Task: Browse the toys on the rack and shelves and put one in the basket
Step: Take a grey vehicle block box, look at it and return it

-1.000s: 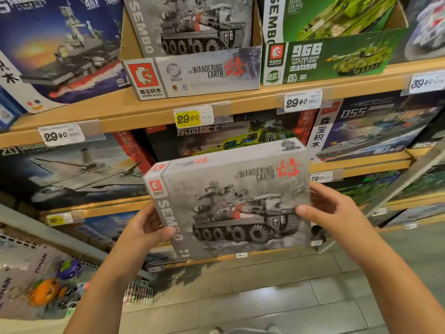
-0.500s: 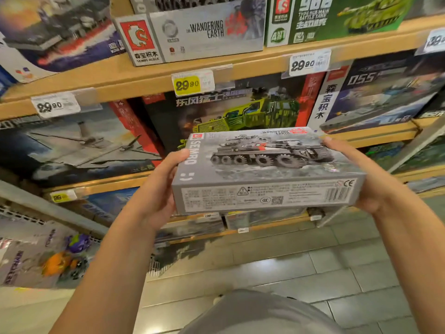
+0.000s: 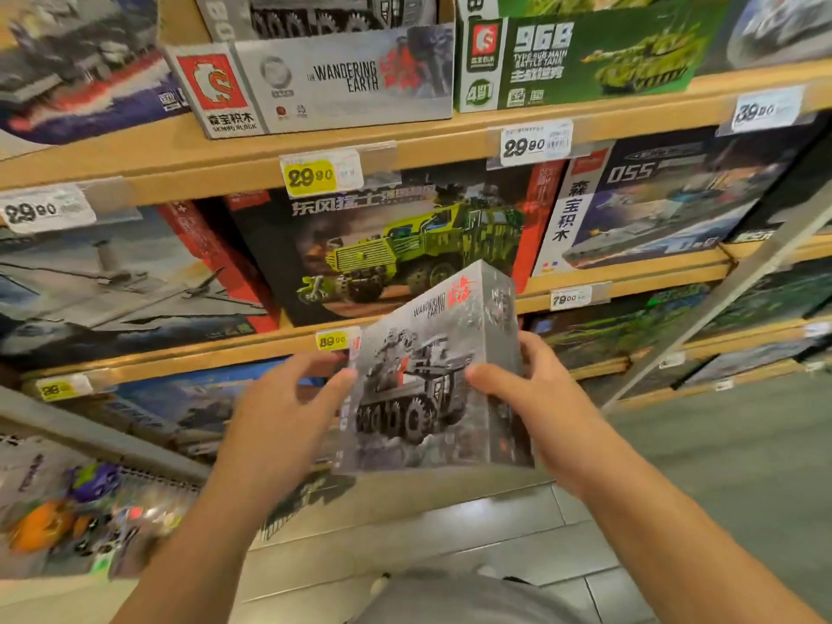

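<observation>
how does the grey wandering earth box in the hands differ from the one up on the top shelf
The held grey box is gripped between the left hand and right hand, tilted, out in front of the shelves; the shelf display box rests on the top shelf. The held box shows its grey wheeled-vehicle picture; the shelf box shows a front panel with a red logo square. Both are grey and read WANDERING EARTH with red characters.

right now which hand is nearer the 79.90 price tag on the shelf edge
Right. The right hand sits just below and left of the 79.90 tag; the left hand is far to its left, across the grey box.
</observation>
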